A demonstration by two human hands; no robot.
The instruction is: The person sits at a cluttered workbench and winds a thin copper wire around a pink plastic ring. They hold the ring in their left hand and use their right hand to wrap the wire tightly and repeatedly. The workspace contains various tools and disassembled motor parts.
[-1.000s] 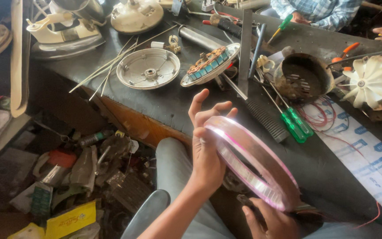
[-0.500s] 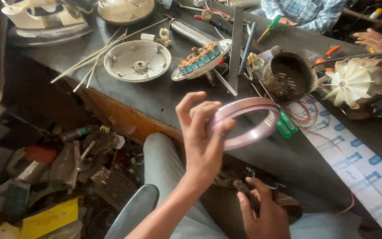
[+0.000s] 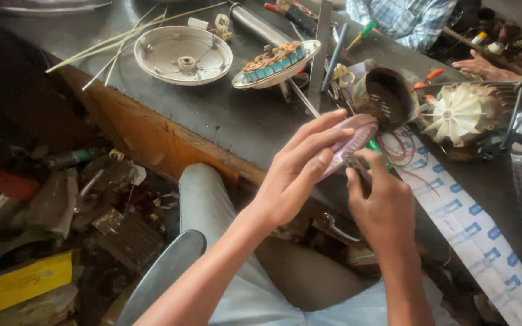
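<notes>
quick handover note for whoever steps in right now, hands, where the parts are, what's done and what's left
Left hand: fingers spread along the pink ring, holding it edge-on above the workbench edge.
Right hand: thumb and fingers pinched at the ring's lower rim; whether it holds a small tool there cannot be told.
On the bench: round metal cover lying open side up, wound stator beside it, dark perforated housing, white fan impeller, red wires.
Another person's hand rests at the far side.
Done: motor parts lie apart on the bench.
Left: the ring is in hand, fitted to nothing.
</notes>
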